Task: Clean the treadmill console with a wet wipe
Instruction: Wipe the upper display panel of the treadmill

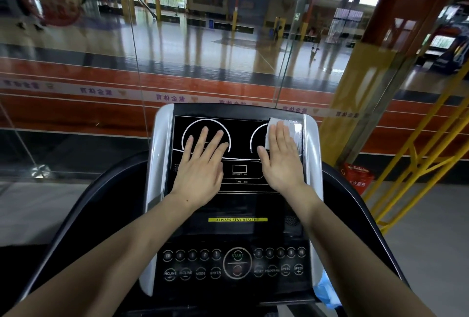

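The treadmill console [236, 217] fills the middle of the view: a black display panel with two white dial rings, silver side trim and a button panel below. My left hand [203, 164] lies flat on the left dial with its fingers spread, holding nothing. My right hand [281, 157] presses flat on a white wet wipe [272, 126] at the display's upper right corner. The wipe shows above and left of my fingers; the rest is hidden under the palm. A wet streak shines on the panel to the right of that hand.
Black handrails [83, 215] curve along both sides of the console. A blue plastic packet [326, 291] sits at the console's lower right edge. A glass wall stands just beyond the console. Yellow railings [418, 164] and a red box [357, 177] are at right.
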